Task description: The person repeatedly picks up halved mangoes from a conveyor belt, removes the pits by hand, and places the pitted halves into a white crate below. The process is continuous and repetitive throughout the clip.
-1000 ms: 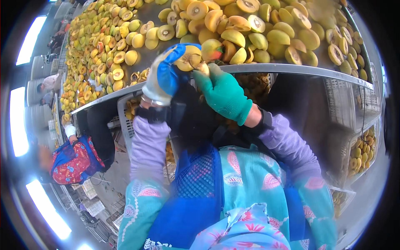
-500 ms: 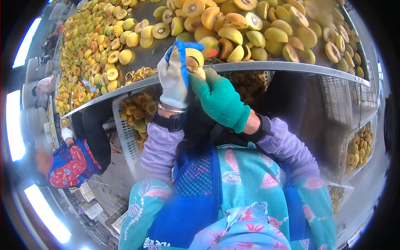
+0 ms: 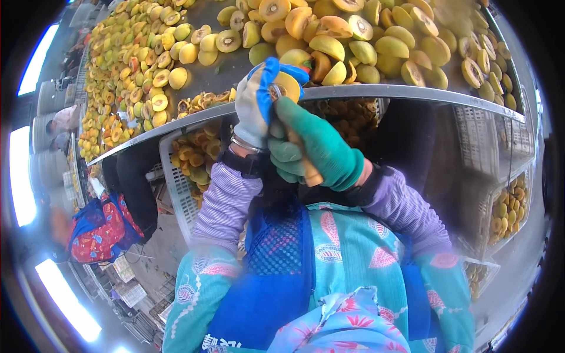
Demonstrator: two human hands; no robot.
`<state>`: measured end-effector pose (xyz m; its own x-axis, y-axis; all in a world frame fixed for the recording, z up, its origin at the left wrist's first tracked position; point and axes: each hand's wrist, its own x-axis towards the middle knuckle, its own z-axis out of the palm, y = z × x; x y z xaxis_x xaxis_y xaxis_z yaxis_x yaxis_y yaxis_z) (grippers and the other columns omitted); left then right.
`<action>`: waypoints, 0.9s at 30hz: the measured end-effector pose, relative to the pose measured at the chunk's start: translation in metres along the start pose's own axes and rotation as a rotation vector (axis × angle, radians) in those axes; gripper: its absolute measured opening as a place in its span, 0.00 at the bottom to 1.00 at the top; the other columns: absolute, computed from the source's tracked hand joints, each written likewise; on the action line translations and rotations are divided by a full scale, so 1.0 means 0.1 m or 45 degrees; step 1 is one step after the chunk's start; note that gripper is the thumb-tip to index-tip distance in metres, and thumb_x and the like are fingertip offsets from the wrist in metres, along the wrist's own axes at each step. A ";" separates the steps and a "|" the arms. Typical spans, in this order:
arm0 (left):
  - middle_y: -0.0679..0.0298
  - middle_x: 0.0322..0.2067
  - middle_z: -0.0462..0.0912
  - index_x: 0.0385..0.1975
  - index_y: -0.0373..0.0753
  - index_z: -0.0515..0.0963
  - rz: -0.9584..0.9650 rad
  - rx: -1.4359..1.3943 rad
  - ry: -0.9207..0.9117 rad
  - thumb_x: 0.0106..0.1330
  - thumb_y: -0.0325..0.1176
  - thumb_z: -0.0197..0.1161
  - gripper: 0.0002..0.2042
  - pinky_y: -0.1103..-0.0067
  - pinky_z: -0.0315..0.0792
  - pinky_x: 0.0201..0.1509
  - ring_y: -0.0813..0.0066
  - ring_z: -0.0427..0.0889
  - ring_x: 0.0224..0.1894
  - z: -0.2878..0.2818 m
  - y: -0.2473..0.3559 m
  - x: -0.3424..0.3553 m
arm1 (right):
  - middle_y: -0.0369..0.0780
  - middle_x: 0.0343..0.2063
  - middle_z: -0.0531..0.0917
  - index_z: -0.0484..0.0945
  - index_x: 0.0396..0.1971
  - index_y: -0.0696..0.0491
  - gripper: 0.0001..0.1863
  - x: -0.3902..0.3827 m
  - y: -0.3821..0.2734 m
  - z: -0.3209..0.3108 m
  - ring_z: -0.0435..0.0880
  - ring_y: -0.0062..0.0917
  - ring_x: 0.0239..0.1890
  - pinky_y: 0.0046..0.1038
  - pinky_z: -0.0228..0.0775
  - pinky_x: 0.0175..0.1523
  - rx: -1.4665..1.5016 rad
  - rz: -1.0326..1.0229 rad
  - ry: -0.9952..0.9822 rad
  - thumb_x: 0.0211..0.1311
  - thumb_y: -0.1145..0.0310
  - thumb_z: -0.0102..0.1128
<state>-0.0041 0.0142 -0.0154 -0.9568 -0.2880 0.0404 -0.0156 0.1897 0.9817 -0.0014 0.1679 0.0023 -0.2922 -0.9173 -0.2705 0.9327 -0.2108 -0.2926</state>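
Observation:
My left hand (image 3: pixel 252 109), in a white glove with blue-coated fingers, is closed around a yellow peach half (image 3: pixel 289 86) just over the table's near edge. Its cut face is turned up toward my right hand. In a green glove, my right hand (image 3: pixel 323 144) grips a tool with a wooden handle (image 3: pixel 312 175), whose butt sticks out below the fist. The tool's small metal end meets the middle of the peach half; its exact shape is hard to make out, partly covered by the green thumb.
Many peach halves (image 3: pixel 391 47) are heaped on the metal table (image 3: pixel 220 62), which has a raised rim (image 3: pixel 376 91). Below it stands a white crate (image 3: pixel 179 182) of fruit pieces. More crates (image 3: pixel 491 141) stand at right. Another person (image 3: pixel 106 226) works at far left.
My right hand has turned, bringing the wooden tool handle into view and its metal end onto the peach half. My left hand has shifted slightly right with the fruit.

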 end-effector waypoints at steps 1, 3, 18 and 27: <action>0.59 0.29 0.83 0.39 0.32 0.81 -0.115 -0.145 -0.052 0.74 0.47 0.48 0.22 0.78 0.75 0.35 0.71 0.80 0.28 -0.01 0.12 -0.04 | 0.30 0.14 0.70 0.71 0.28 0.48 0.22 0.03 -0.04 -0.06 0.65 0.17 0.12 0.23 0.57 0.18 0.199 0.105 -0.204 0.73 0.45 0.44; 0.59 0.30 0.83 0.41 0.32 0.80 -0.185 -0.384 0.197 0.74 0.47 0.48 0.22 0.78 0.75 0.36 0.72 0.80 0.30 -0.08 0.16 -0.18 | 0.28 0.13 0.67 0.70 0.27 0.46 0.23 0.10 -0.01 -0.14 0.62 0.17 0.11 0.22 0.53 0.17 0.510 0.289 -0.553 0.73 0.43 0.43; 0.40 0.44 0.81 0.50 0.29 0.72 -0.121 1.756 -0.394 0.56 0.43 0.68 0.28 0.65 0.74 0.54 0.47 0.81 0.48 -0.25 -0.07 1.12 | 0.32 0.17 0.72 0.72 0.34 0.50 0.22 -0.07 0.00 -0.21 0.69 0.18 0.13 0.22 0.62 0.18 -0.263 0.027 0.395 0.70 0.44 0.49; 0.57 0.46 0.82 0.54 0.34 0.74 -0.078 0.026 -0.426 0.66 0.34 0.61 0.18 0.76 0.80 0.38 0.68 0.85 0.40 -0.77 0.13 0.29 | 0.47 0.19 0.77 0.73 0.33 0.57 0.20 0.19 -0.04 -0.27 0.78 0.39 0.19 0.38 0.68 0.24 -1.390 -1.063 0.572 0.70 0.52 0.54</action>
<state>-0.0102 -0.0638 0.0132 -0.9961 0.0236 -0.0851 -0.0786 0.2012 0.9764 -0.0162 0.1606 -0.0266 -0.8926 -0.4328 0.1260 -0.1037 -0.0750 -0.9918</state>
